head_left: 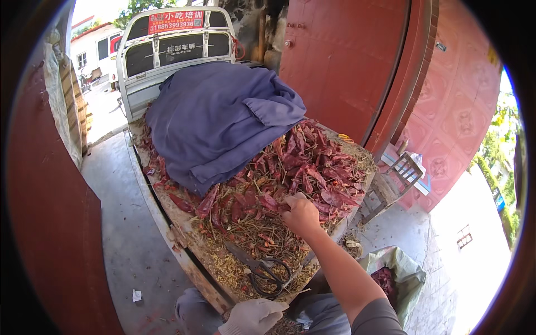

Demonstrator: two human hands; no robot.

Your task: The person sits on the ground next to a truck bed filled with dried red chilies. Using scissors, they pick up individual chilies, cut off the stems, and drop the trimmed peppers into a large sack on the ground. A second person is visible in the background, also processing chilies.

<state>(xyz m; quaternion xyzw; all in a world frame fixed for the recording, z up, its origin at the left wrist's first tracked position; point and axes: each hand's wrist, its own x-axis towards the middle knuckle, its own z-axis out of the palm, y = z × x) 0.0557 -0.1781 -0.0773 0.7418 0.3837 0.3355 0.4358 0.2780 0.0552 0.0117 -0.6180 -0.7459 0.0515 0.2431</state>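
Note:
My bare right hand (pixel 300 213) reaches onto a heap of dried red chili peppers (pixel 301 167) on a cart's flat bed; its fingers are on the peppers, and whether they grip one cannot be told. My left hand (pixel 256 316), in a whitish glove, is at the bed's near edge with its fingers together; nothing shows clearly in it. Just beyond that hand lie black-handled scissors (pixel 268 276) on chili stems and yellow seeds (pixel 222 268). A dark blue cloth garment (pixel 217 121) covers the far part of the heap.
A woven sack (pixel 412 272) with red peppers inside stands at the lower right. A wooden chair (pixel 387 188) is right of the bed. Yellow-handled scissors (pixel 346 138) lie at the bed's right edge. Red metal doors (pixel 339 63) flank the cart, whose white rail frame (pixel 121 83) rises at the far end.

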